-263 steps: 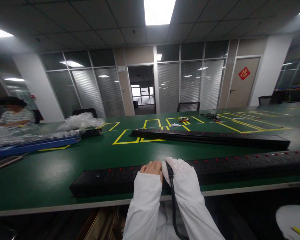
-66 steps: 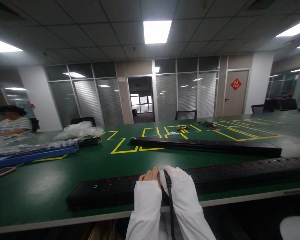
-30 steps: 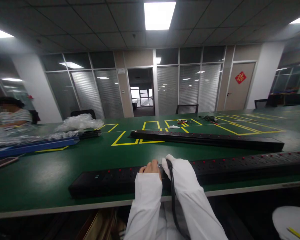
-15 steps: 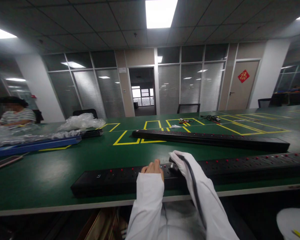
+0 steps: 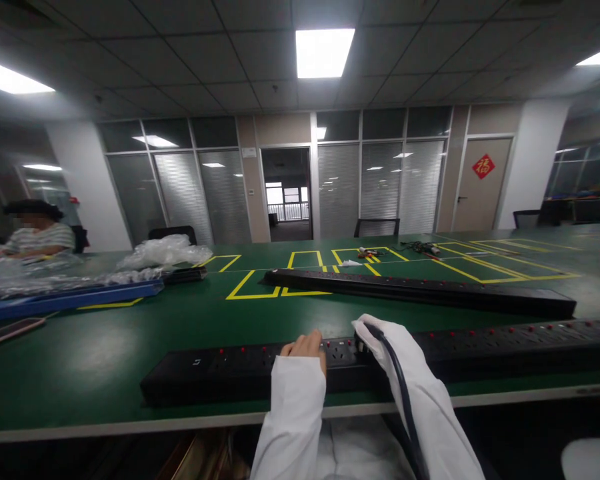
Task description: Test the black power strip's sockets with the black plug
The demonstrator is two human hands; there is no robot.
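A long black power strip (image 5: 215,375) with red lights along its top lies near the table's front edge. My left hand (image 5: 304,347) is closed over its top, fingers curled together on the strip. To the right, my right hand (image 5: 375,331), in white, is closed round a black plug (image 5: 361,344). The plug is down at the strip's sockets; whether its pins are fully in, I cannot tell. Its thick black cable (image 5: 401,383) runs back along my right forearm. A second black power strip (image 5: 425,291) lies behind, at a slight angle.
On the green table (image 5: 105,360) are yellow tape outlines. Clear plastic wrap (image 5: 165,252), a blue long piece (image 5: 80,300) and a phone (image 5: 13,332) lie left. Cables (image 5: 423,248) lie farther back. A person (image 5: 40,233) sits at the far left.
My right hand has moved slightly right along the strip. The plug, earlier tilted with metal showing, is now down at the sockets. My left hand stays on the strip. The view has tilted up.
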